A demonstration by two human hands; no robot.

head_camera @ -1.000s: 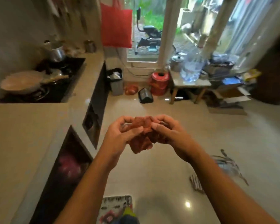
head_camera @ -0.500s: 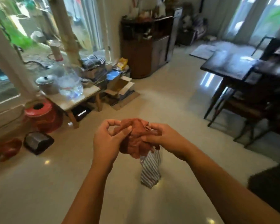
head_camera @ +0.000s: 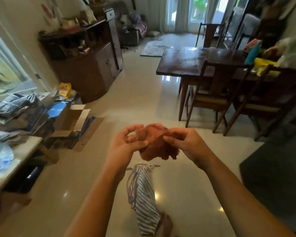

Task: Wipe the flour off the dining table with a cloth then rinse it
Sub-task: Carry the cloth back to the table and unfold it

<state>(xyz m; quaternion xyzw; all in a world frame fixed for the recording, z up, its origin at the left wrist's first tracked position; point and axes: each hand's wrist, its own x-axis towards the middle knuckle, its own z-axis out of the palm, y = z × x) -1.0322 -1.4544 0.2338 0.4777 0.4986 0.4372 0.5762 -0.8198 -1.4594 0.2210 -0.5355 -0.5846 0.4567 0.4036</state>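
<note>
While the left hand (head_camera: 126,146) and right hand (head_camera: 186,146) pinch it from both sides, the bunched red-brown cloth (head_camera: 155,144) hangs between them. Open floor (head_camera: 138,100) runs to the dining table (head_camera: 183,60), with chairs (head_camera: 210,89) on the right and boxes (head_camera: 70,117) on the left. Since half a second ago the table has come nearer, and the striped fabric (head_camera: 143,194) lies closer underfoot.

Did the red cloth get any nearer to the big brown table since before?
Yes. The cloth, held by the left hand and right hand, went toward the dining table; the striped fabric on the floor now sits lower in view.
</note>
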